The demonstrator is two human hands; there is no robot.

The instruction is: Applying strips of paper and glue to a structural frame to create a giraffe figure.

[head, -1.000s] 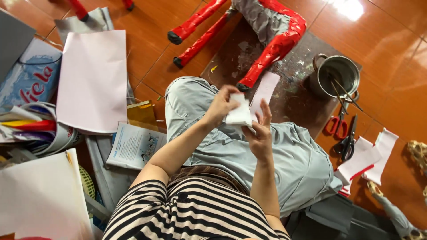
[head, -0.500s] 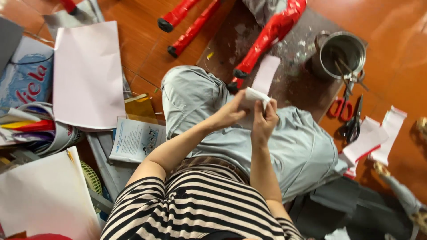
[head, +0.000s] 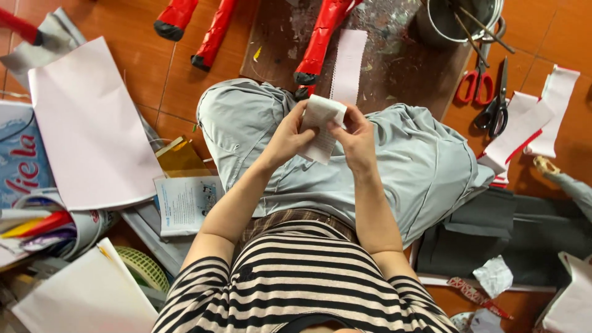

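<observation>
Folded white paper piece held above the lap, left hand and right hand each with grip closed on its side edges; paper creased, lower corner hanging free. Just beyond: a pale paper strip on a dark board, red-wrapped legs alongside. Open floor ahead-left; scissors and metal pot crowd the right.

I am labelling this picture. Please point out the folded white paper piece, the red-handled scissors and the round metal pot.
folded white paper piece point(head: 320, 126): head view, its middle.
red-handled scissors point(head: 473, 85): head view, a red handle.
round metal pot point(head: 431, 29): head view, its outer wall.
</observation>
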